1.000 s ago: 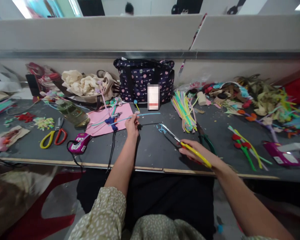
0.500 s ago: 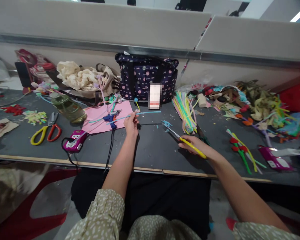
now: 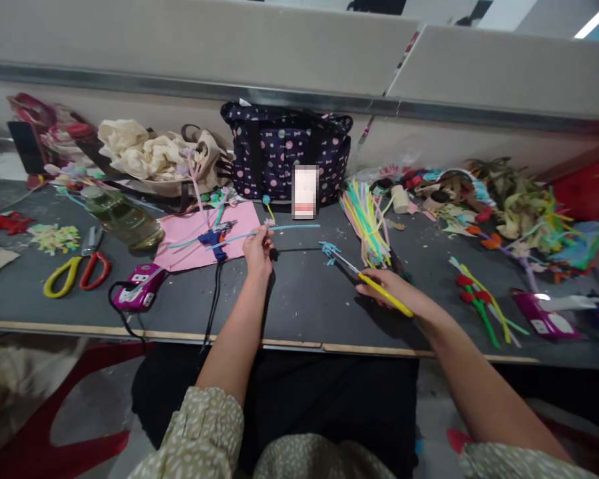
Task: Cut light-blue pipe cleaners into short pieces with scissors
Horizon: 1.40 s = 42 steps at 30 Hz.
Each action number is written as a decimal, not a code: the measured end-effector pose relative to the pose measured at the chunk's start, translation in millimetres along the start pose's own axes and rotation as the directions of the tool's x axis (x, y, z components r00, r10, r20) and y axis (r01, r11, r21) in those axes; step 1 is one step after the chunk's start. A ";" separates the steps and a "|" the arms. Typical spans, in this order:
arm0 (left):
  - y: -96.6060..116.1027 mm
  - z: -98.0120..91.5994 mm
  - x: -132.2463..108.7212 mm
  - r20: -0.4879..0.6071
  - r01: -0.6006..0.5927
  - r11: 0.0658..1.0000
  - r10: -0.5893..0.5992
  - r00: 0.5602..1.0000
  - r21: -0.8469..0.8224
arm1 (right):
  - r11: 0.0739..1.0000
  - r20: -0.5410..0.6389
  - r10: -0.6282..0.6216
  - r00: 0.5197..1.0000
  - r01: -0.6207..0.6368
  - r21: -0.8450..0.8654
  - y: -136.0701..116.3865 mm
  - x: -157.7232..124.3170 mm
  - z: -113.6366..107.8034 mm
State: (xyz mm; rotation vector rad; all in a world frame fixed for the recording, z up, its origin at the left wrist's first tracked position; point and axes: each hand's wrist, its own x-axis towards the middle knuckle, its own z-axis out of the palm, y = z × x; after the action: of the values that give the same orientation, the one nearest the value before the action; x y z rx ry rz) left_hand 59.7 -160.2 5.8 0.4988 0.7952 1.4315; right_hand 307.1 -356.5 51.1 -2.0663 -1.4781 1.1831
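My left hand point(image 3: 258, 251) pinches a thin light-blue pipe cleaner point(image 3: 294, 227) above the table. One end sticks out to the right; the rest runs left over a pink sheet point(image 3: 180, 250) and a dark blue glue gun point(image 3: 213, 243). In my right hand point(image 3: 397, 291) is a pair of scissors point(image 3: 348, 263) with a yellow handle, fingers wrapped round it. The blades point up and left, their tips at a small heap of cut blue pieces point(image 3: 329, 249) on the table. Part of the scissors' handle is hidden by the hand.
A bundle of coloured pipe cleaners point(image 3: 369, 226) lies right of centre. Behind stand a dotted bag point(image 3: 284, 150) and a phone with a blurred screen point(image 3: 305, 193). To the left are a bottle point(image 3: 124, 219), red-and-yellow scissors point(image 3: 80, 263) and a purple device point(image 3: 140, 287); another purple device point(image 3: 546, 316) lies right.
The view has shifted slightly, so things on the left sit further left. Both hands keep nearly the same pose, still holding the pipe cleaner and the scissors.
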 end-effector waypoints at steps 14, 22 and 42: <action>1.3 2.6 -4.0 0.036 0.019 0.999 -0.020 0.999 0.025 | 0.992 0.039 0.028 0.999 -0.033 0.121 0.9 -11.9 2.8; -0.6 2.7 -6.1 0.069 -0.004 0.999 0.001 0.998 0.051 | 0.984 0.091 -0.048 0.995 0.031 0.175 -8.5 -12.0 15.3; 0.6 1.8 -4.6 0.050 -0.004 1.000 0.004 0.999 0.006 | 0.769 -0.062 -0.219 0.974 0.133 -0.625 -19.1 -0.2 32.4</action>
State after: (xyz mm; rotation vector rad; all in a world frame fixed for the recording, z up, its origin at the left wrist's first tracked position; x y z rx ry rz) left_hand 60.8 -164.3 8.3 0.5392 0.7587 1.4152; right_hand 270.1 -355.0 44.8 -2.2559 -2.1463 0.4962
